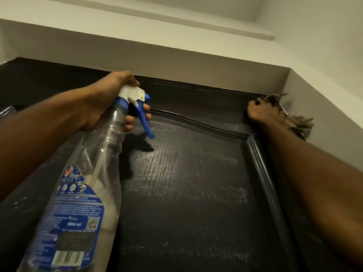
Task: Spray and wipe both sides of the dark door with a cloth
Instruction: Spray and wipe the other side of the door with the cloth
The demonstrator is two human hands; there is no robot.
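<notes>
Gripping the neck of a clear spray bottle (94,173), your left hand (110,101) sat at about 10 o'clock in the view, with its fingers curled round the neck. Two fingertips showed beside the blue trigger (144,118); whether they pressed it could not be told. The bottle's white head (133,93) pointed its blue nozzle toward 3 o'clock, close to the top of the dark door (186,183). Its body, wrapped in a blue label (74,213), slanted down to 7 o'clock.

At 2 o'clock your right hand (259,112) was clenched round a dark, frayed cloth (294,122) and pressed against the door's upper right corner. Loose ends of the cloth spilled toward 3 o'clock against the pale wall (324,85).

Between your two forearms the door filled the view from centre to 6 o'clock. A raised moulding (261,163) framed its panel, curving along the top and running down the right side. Pale streaks and a patch of glare lay across the textured surface, and the bottle's shadow fell just under the trigger. A metal fitting (6,110) glinted at the 9 o'clock edge. White wall and ceiling (176,20) spanned 12 o'clock.
</notes>
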